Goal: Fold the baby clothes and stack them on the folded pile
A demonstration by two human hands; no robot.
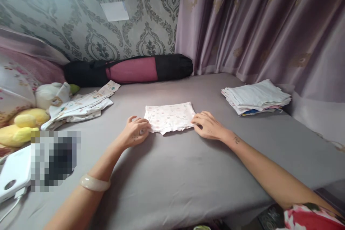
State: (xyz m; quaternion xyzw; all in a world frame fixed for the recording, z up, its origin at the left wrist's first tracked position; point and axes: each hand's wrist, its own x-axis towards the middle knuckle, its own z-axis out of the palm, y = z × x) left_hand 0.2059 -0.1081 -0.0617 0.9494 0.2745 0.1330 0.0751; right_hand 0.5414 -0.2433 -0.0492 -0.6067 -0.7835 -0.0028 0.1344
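Observation:
A small pale pink printed garment [170, 116], folded into a flat rectangle, lies on the grey bed sheet [188, 176]. Its near edge is uneven and dips to a point. My left hand [136, 130] pinches its left near corner, fingers curled. At the right side edge my right hand [207, 125] grips the cloth between thumb and fingers. What kind of garment it is cannot be made out from this fold.
A stack of folded clothes [256, 95] sits at the right. Loose printed clothes [81, 107] lie at the left beside yellow plush toys [24, 125]. A long black and maroon bag [132, 70] rests along the wall. A white power bank [16, 172] with a cable is near left.

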